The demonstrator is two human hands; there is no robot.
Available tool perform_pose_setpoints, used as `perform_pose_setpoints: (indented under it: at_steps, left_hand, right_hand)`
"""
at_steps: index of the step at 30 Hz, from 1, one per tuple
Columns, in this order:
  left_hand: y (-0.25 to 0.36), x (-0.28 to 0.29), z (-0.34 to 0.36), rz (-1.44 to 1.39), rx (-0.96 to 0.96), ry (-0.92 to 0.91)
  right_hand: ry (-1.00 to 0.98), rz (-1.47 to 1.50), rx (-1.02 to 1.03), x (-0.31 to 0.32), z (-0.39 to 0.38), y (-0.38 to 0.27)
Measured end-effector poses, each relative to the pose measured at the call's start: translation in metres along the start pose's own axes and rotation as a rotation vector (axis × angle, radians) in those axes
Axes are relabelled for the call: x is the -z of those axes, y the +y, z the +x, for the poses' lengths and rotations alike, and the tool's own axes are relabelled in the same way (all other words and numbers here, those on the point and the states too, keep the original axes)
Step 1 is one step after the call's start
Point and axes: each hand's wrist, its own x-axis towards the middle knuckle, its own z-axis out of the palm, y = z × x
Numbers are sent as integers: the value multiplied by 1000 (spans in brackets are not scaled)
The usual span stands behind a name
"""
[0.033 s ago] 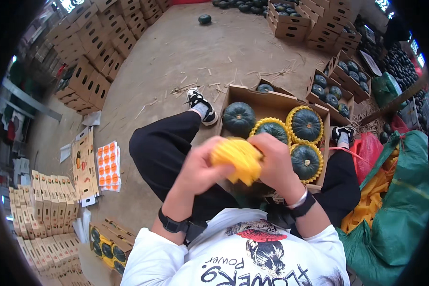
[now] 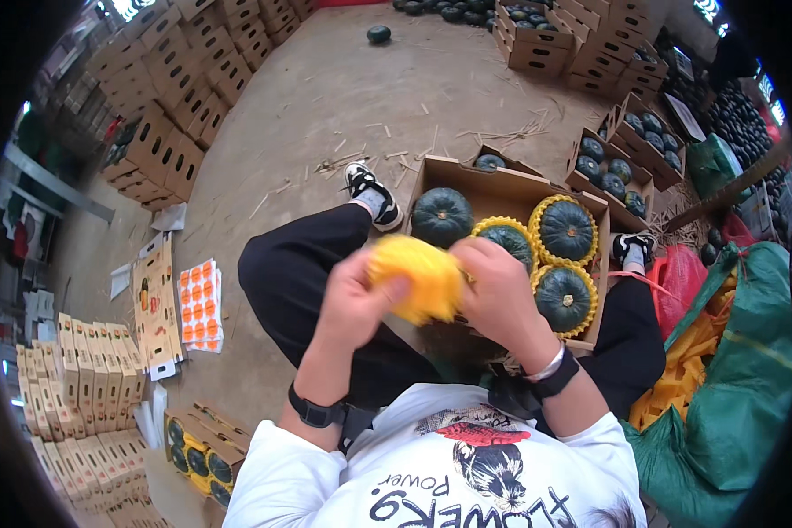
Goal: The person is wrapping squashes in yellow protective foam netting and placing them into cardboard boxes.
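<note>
A yellow foam net sleeve point(image 2: 416, 280), blurred by motion, is held up between both hands above my lap. My left hand point(image 2: 354, 295) grips its left side, with the thumb across the front. The fingers of my right hand point(image 2: 495, 286) pinch its right edge. Just beyond the hands stands an open cardboard box point(image 2: 521, 195) of dark green pumpkins. One bare pumpkin point(image 2: 441, 216) sits at its left. A netted pumpkin point(image 2: 566, 231) and another netted pumpkin point(image 2: 564, 299) lie at its right, with a netted pumpkin point(image 2: 507, 244) between, partly hidden by my right hand.
At my right, a green sack point(image 2: 722, 414) spills yellow nets point(image 2: 678, 370) beside a red bag point(image 2: 679, 286). Sticker sheets point(image 2: 201, 306) lie on the floor at left, near stacked cartons point(image 2: 88, 370). More pumpkin boxes point(image 2: 612, 176) stand at far right. Straw is scattered over the floor point(image 2: 326, 97).
Both hands have shifted a little to the left with the yellow foam net sleeve, which has also turned and risen slightly. The pumpkins in the box have not moved.
</note>
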Motion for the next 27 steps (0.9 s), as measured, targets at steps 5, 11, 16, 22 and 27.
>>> perform_pose_setpoints:
  at_steps: [5,11,16,22,27]
  left_hand:
    - [-16,26,-2,793,-147,469]
    - [-15,34,-4,357,-111,380]
    - [-1,1,-6,-170,35,-46]
    - [-10,-31,0,-130,102,-73]
    - [-13,-27,-14,-718,196,-248]
  right_hand:
    - [-322,-102,-76,-38,5,-11]
    - [-302,300,-510,-9,19,3]
    - [13,979,-534,8,9,2]
    - [180,156,-207,9,-10,-21]
    - [-43,1252,-744,13,-28,31]
